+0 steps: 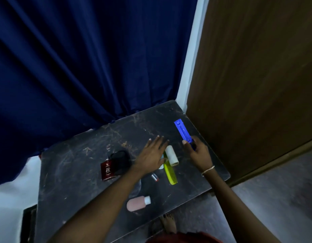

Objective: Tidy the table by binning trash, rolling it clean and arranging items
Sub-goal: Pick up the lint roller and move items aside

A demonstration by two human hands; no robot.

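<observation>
The person's right hand (195, 151) grips the near end of a flat, bright blue plastic piece (181, 130). The thumb is on one side and the curled fingers on the other. The blue piece is long and narrow, with a slot down its middle and a squared far end. It points away from the grip toward the table's far right corner. I cannot tell whether it rests on the table or is lifted just off it. A thin chain bracelet (208, 170) circles that wrist.

Just left of the grip lies a short white roll (172, 155). Beside the roll, and nearer the person, is a yellow-green comb (170, 173). The left hand (154, 153) lies flat on the table beyond these, fingers straight and spread, holding nothing. Its forearm crosses in front of a small tube with a red end (155, 177).

Farther left of the grip sit a black pouch-like thing (121, 159) and a dark red box (107, 171), touching each other. A pink bottle with a white cap (137, 203) lies on its side, well back from the grip, near the table's front edge.

The table (72, 163) is dark, with a scuffed, veined top. A deep blue curtain (81, 58) hangs behind it. A brown wooden door (257, 67) stands close to the right of the grip, with a pale wall strip (190, 58) between the door and curtain. A bare foot (168, 223) shows on the floor below.
</observation>
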